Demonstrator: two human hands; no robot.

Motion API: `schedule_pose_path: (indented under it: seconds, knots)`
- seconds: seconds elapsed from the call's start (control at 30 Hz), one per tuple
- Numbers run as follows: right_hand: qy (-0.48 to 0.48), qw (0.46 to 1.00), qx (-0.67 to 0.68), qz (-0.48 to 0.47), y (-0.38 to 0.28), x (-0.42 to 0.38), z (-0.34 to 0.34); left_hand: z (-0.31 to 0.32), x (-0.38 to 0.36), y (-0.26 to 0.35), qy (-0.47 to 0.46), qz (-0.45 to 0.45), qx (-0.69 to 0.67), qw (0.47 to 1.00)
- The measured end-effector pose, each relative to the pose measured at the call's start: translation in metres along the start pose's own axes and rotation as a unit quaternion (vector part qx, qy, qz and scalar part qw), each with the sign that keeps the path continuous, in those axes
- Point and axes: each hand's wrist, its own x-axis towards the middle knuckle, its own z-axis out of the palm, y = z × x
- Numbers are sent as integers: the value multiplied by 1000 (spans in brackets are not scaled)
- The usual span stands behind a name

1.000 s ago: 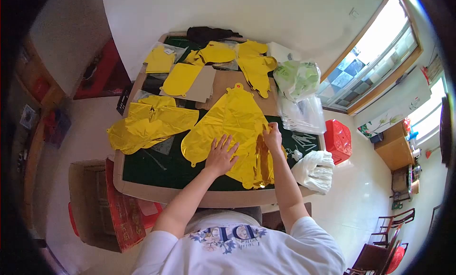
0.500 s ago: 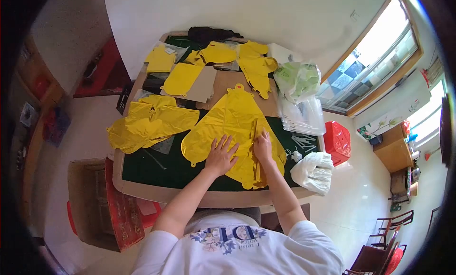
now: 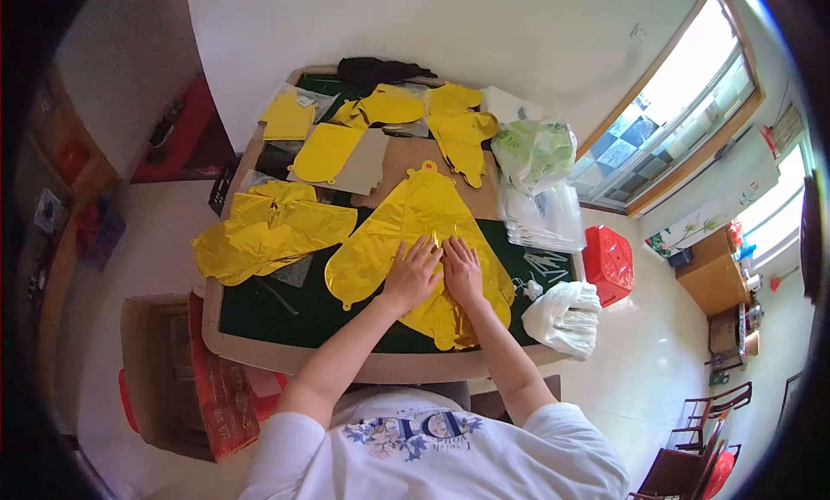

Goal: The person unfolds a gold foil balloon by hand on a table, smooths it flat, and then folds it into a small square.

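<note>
Head view: hands (image 3: 413,277) rest on yellow foil (image 3: 424,208), fingertips (image 3: 457,243) inside edges.

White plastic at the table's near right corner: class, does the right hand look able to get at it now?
Probably yes: the right hand lies flat on the yellow foil, seemingly gripping nothing, and nothing tall stands between it and the white plastic.

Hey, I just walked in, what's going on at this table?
Someone in a white T-shirt has both hands on a large yellow foil piece spread on the green-topped table. The left hand and right hand lie flat, side by side; neither appears to grip it. Another crumpled yellow piece lies to the left, more lie toward the far side, and clear plastic bags sit at the right.
</note>
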Motion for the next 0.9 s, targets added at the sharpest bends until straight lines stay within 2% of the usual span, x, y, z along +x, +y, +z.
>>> schedule_pose_path:
  seconds: [0.07, 0.13, 0.33, 0.4, 0.43, 0.5, 0.53, 0.57, 0.63, 0.67, 0.73, 0.77, 0.83, 0.9]
  knots:
    - [-2, 1000, -4, 9, 1, 0, 1, 10, 12, -5, 10, 19, -12, 1000]
    - [5, 1000, -4, 4, 0, -1, 2, 17, 15, -12, -44, 7, 43, 998]
    - [17, 1000, -10, -1, 3, 1, 1, 21, 7, -23, -47, 11, 55, 997]
    - [12, 998, 68, -9, 12, 4, -2, 19, 8, -23, -51, 15, 62, 997]
    - [7, 998, 68, -2, 14, 2, -8, 18, 7, -22, -53, 17, 69, 996]
    - [48, 984, 149, 88, 19, 0, -33, 17, 8, -22, -59, 15, 61, 996]
    - [-4, 983, 119, 140, 7, 1, -65, 17, 6, -21, -59, 13, 58, 996]
    - [-38, 969, 166, 178, 25, -9, -68, 15, 6, -21, -61, 14, 55, 996]
    - [-83, 982, 64, 156, 39, -28, -83, 13, 7, -20, -51, 16, 52, 997]
    - [-85, 982, 62, 159, 41, -38, -89, 14, 6, -20, -53, 17, 48, 997]
    - [-142, 978, -86, 125, 34, -49, -104, 15, 6, -21, -35, 17, 42, 998]
    - [-145, 978, -85, 127, 32, -51, -108, 16, 5, -21, -37, 17, 40, 998]
    - [-222, 945, -127, 206, 28, -51, -113, 15, 6, -22, -30, 18, 41, 999]
    - [-246, 936, -123, 221, 27, -47, -116, 15, 6, -22, -31, 18, 40, 999]
